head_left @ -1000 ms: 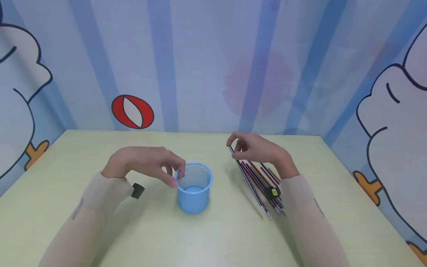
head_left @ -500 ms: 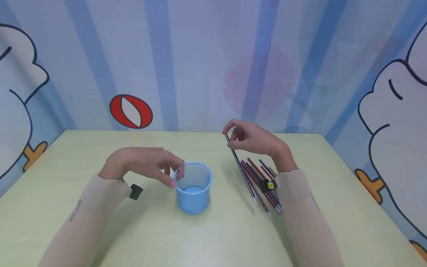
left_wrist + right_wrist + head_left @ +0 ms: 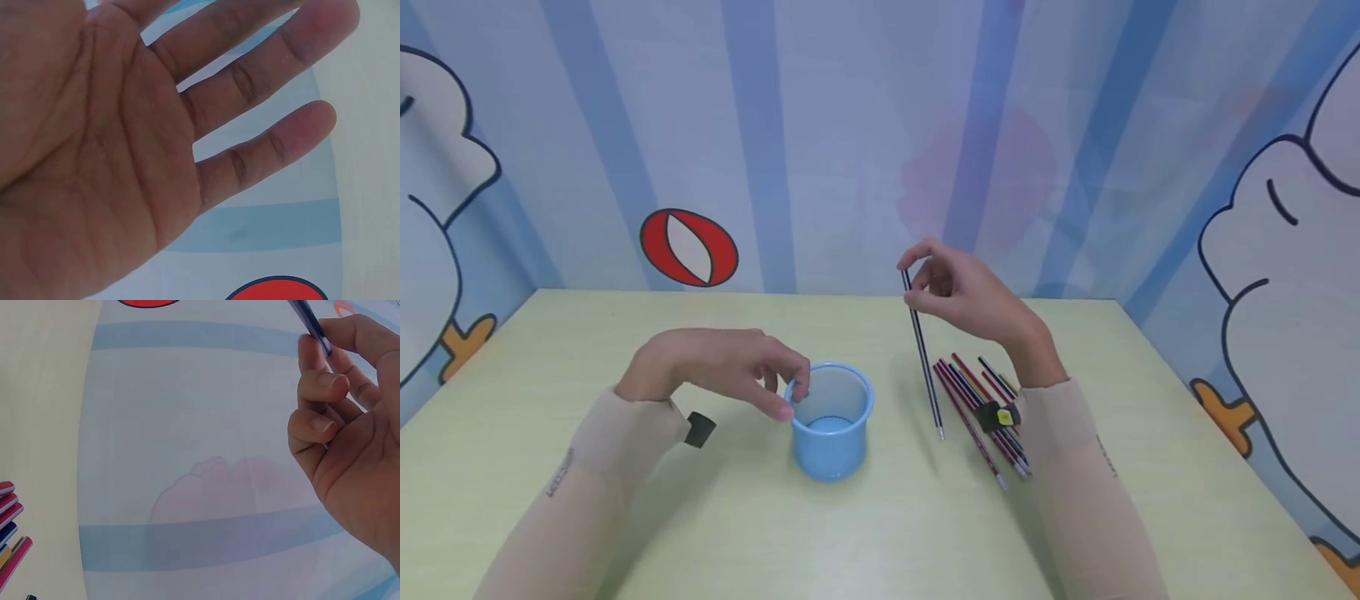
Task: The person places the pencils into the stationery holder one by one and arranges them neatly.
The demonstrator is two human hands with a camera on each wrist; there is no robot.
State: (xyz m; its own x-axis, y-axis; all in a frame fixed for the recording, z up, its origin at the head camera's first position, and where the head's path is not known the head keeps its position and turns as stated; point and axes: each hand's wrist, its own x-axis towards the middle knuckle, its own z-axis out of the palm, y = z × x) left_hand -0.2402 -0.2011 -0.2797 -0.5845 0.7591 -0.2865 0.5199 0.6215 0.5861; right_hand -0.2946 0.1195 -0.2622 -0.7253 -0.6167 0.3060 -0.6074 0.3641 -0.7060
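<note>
A light blue plastic cup (image 3: 829,457) stands upright on the table in the head view. My left hand (image 3: 718,367) pinches its left rim, with the thumb outside and a finger reaching inside. The left wrist view shows the palm (image 3: 119,144) and the other fingers fairly straight; the cup is out of that view. To the cup's right, my right hand (image 3: 970,292) pinches a dark striped pencil (image 3: 923,358) near its upper end. The pencil hangs steeply, its pale end down, above the table. In the right wrist view only the pencil's top part (image 3: 309,320) shows clearly.
Several coloured pencils (image 3: 967,423) lie in a loose bunch below the right wrist, partly hidden by a black wrist camera (image 3: 997,416). The pale yellow-green table (image 3: 880,533) ends at a blue striped backdrop (image 3: 842,167) with printed cartoon shapes.
My right hand has risen and moved slightly left, lifting the pencil off the bunch and swinging it more upright. The left hand stays at the cup's rim.
</note>
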